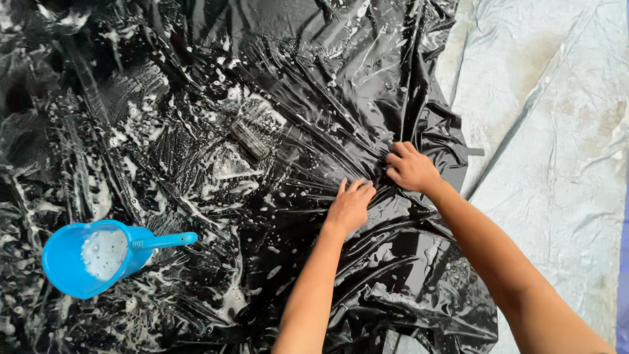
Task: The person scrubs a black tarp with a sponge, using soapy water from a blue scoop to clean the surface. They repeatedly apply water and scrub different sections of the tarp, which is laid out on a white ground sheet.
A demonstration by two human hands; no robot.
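A large wet black plastic sheet (196,131), crumpled and flecked with white soap foam, covers most of the view. My left hand (350,204) lies flat on it with the fingers spread and pressing down. My right hand (410,168) sits just to the right, its fingers curled and pinching a fold of the same sheet. The two hands are almost touching near the sheet's right side.
A blue plastic scoop (98,255) with a handle, holding foamy water, rests on the sheet at the lower left. A dark scrubbing brush (249,139) lies on the sheet near the middle. Grey tarpaulin (557,131) lies under the sheet on the right.
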